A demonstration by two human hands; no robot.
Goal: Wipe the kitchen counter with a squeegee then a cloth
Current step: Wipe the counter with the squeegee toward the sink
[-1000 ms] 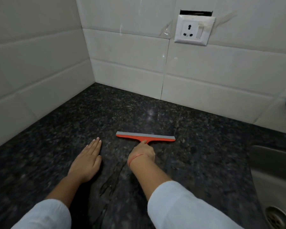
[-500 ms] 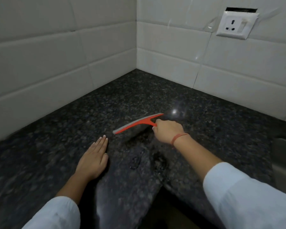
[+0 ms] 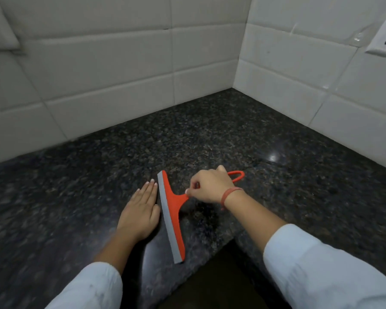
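The right hand (image 3: 211, 186) grips the handle of the squeegee (image 3: 172, 217), blade down near the worktop's (image 3: 210, 134) front edge, seemingly to drag water off, while the left hand (image 3: 140, 210) lies flat beside it, probably bracing.

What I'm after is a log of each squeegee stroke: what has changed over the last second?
The right hand swung the squeegee round and swept it leftward: its blade, earlier crosswise ahead of that hand, now runs front to back close beside the left hand. The right hand still grips the handle; the left hand stays flat on the counter.
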